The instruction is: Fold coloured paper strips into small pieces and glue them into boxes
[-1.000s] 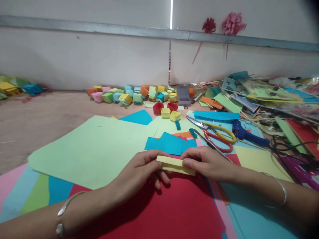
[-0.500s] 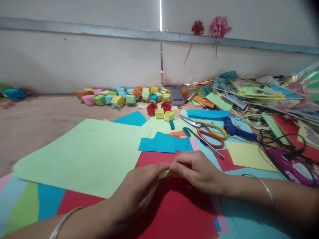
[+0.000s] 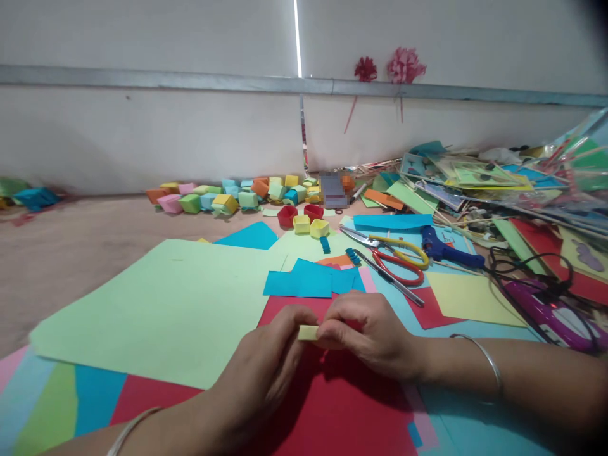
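Both my hands meet over a red sheet of paper [image 3: 332, 405] around a small pale yellow piece of paper [image 3: 308, 333]. My right hand [image 3: 368, 329] is closed, pinching the paper between thumb and fingers. On its other side my left hand [image 3: 268, 358] curls its fingers in against the same piece, most of which the hands hide. Just beyond my hands lie blue paper pieces [image 3: 304, 282]. To the right are scissors [image 3: 399, 256] with red and yellow handles and a slim dark and silver tool [image 3: 394, 282].
A large pale green sheet [image 3: 142, 310] spreads to the left. Farther back stand red and yellow paper cups [image 3: 301, 223] and a row of coloured paper boxes [image 3: 225, 204]. On the right lie a blue glue gun [image 3: 451, 252], a purple corded device [image 3: 546, 310] and heaped craft scraps [image 3: 489, 174].
The view has tilted slightly upward. My hands stay together, and more of the yellow paper's edge shows between them now. The right hand's fingers have curled a little more.
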Action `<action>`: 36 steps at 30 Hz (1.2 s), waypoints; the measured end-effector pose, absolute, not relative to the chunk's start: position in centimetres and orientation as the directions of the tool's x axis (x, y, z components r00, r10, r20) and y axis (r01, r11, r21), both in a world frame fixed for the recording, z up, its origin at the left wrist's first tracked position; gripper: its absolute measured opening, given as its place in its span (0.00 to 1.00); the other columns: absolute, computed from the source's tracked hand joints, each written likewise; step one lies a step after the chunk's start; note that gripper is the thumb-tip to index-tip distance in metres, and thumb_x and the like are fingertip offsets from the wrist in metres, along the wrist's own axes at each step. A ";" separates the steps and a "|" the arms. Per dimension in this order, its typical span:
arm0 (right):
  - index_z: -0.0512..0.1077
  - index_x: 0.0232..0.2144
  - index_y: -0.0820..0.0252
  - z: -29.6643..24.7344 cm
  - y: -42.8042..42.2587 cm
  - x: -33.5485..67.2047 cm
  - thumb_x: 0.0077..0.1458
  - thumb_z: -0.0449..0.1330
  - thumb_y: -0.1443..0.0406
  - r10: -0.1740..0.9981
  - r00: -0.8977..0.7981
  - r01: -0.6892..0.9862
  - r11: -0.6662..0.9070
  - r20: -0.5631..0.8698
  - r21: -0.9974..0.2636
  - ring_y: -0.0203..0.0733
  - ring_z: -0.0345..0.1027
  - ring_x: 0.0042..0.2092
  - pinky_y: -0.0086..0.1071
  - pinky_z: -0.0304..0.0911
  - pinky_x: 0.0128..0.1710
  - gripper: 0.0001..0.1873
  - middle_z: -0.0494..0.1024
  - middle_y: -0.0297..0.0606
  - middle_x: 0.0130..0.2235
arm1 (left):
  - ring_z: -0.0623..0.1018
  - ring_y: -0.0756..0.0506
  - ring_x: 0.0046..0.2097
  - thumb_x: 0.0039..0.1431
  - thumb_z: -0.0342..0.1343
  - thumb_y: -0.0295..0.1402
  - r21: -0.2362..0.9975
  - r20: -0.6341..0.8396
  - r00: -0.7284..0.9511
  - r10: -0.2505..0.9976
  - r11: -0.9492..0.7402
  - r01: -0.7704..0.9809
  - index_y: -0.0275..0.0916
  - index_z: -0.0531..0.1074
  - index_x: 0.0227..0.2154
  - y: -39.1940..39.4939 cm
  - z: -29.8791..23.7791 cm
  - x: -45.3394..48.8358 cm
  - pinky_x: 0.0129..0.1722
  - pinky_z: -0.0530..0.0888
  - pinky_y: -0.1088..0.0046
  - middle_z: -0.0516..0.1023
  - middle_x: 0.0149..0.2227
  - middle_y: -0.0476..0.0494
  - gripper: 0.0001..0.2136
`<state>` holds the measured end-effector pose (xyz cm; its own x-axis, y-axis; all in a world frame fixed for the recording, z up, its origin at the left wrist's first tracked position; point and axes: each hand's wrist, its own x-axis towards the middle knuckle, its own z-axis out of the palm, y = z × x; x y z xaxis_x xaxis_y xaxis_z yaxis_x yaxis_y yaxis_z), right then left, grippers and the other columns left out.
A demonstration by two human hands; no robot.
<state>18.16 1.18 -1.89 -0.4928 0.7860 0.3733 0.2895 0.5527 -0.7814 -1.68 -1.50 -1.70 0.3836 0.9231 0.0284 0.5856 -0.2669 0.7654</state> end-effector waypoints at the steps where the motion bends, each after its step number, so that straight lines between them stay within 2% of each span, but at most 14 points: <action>1: 0.75 0.25 0.62 -2.0 1.2 18.2 0.64 0.55 0.59 0.763 -0.498 0.299 0.597 0.412 -0.744 0.33 0.66 0.27 0.27 0.59 0.30 0.19 0.77 0.35 0.25 | 0.76 0.46 0.27 0.64 0.46 0.37 0.776 0.012 0.383 0.924 -0.250 0.579 0.43 0.72 0.37 -1.5 -1.6 -1.7 0.28 0.68 0.74 0.80 0.28 0.48 0.10; 5: 0.74 0.25 0.62 -2.6 1.4 18.3 0.68 0.50 0.58 0.620 -0.513 0.349 0.782 0.593 -0.516 0.33 0.65 0.27 0.29 0.56 0.30 0.23 0.76 0.35 0.24 | 0.70 0.48 0.27 0.66 0.44 0.42 0.830 -0.044 0.408 0.912 -0.195 0.523 0.40 0.71 0.30 -1.3 -1.3 -1.8 0.27 0.65 0.75 0.75 0.25 0.49 0.16; 9: 0.73 0.26 0.63 -2.9 1.6 18.4 0.69 0.49 0.59 0.483 -0.532 0.385 0.870 0.695 -0.309 0.33 0.65 0.27 0.31 0.53 0.29 0.23 0.76 0.34 0.24 | 0.67 0.48 0.28 0.64 0.46 0.45 0.873 -0.120 0.399 0.909 -0.095 0.479 0.38 0.72 0.26 -1.3 -1.0 -1.6 0.28 0.65 0.74 0.72 0.25 0.48 0.19; 13: 0.76 0.38 0.60 -2.6 1.3 18.6 0.68 0.50 0.62 0.409 -0.614 0.411 0.896 0.675 -0.170 0.33 0.67 0.29 0.32 0.53 0.30 0.15 0.79 0.32 0.28 | 0.68 0.48 0.29 0.63 0.48 0.45 0.926 -0.121 0.418 0.900 -0.050 0.374 0.38 0.73 0.27 -1.4 -0.6 -1.5 0.28 0.66 0.75 0.74 0.26 0.47 0.18; 16: 0.76 0.40 0.59 -2.5 1.2 19.0 0.68 0.50 0.65 0.391 -0.648 0.419 0.900 0.654 -0.123 0.34 0.67 0.30 0.32 0.53 0.31 0.14 0.79 0.32 0.29 | 0.66 0.49 0.26 0.62 0.50 0.46 0.939 -0.149 0.401 0.904 0.001 0.345 0.38 0.71 0.24 -1.5 -0.5 -1.4 0.25 0.64 0.75 0.71 0.23 0.48 0.18; 21: 0.73 0.46 0.59 -2.5 1.5 19.3 0.66 0.51 0.65 0.273 -0.688 0.390 0.921 0.673 0.024 0.34 0.63 0.28 0.33 0.50 0.28 0.12 0.76 0.31 0.25 | 0.68 0.49 0.23 0.61 0.51 0.50 0.960 -0.246 0.397 0.884 0.165 0.226 0.38 0.69 0.22 -1.8 -1.0 -1.3 0.24 0.65 0.74 0.71 0.20 0.48 0.21; 28: 0.73 0.43 0.63 -2.4 1.5 19.2 0.66 0.51 0.66 0.254 -0.693 0.405 0.912 0.675 0.073 0.35 0.61 0.27 0.33 0.48 0.28 0.11 0.74 0.32 0.23 | 0.71 0.49 0.25 0.61 0.54 0.48 0.957 -0.287 0.458 0.841 0.276 0.092 0.36 0.73 0.23 -1.7 -1.2 -1.1 0.28 0.67 0.73 0.73 0.20 0.46 0.20; 32: 0.73 0.42 0.64 -2.5 1.4 19.3 0.66 0.51 0.67 0.256 -0.700 0.411 0.908 0.666 0.083 0.36 0.59 0.27 0.33 0.48 0.27 0.11 0.72 0.32 0.23 | 0.73 0.48 0.27 0.61 0.54 0.43 0.961 -0.273 0.475 0.837 0.252 0.110 0.35 0.74 0.25 -1.3 -1.0 -1.5 0.29 0.68 0.72 0.74 0.22 0.44 0.17; 36: 0.73 0.44 0.64 -2.9 1.3 19.2 0.65 0.52 0.68 0.260 -0.688 0.395 0.917 0.677 0.050 0.36 0.61 0.27 0.33 0.49 0.27 0.11 0.72 0.33 0.24 | 0.69 0.49 0.23 0.59 0.54 0.43 0.975 -0.214 0.488 0.846 0.158 0.154 0.36 0.76 0.28 -1.2 -0.9 -1.8 0.24 0.66 0.74 0.71 0.20 0.48 0.15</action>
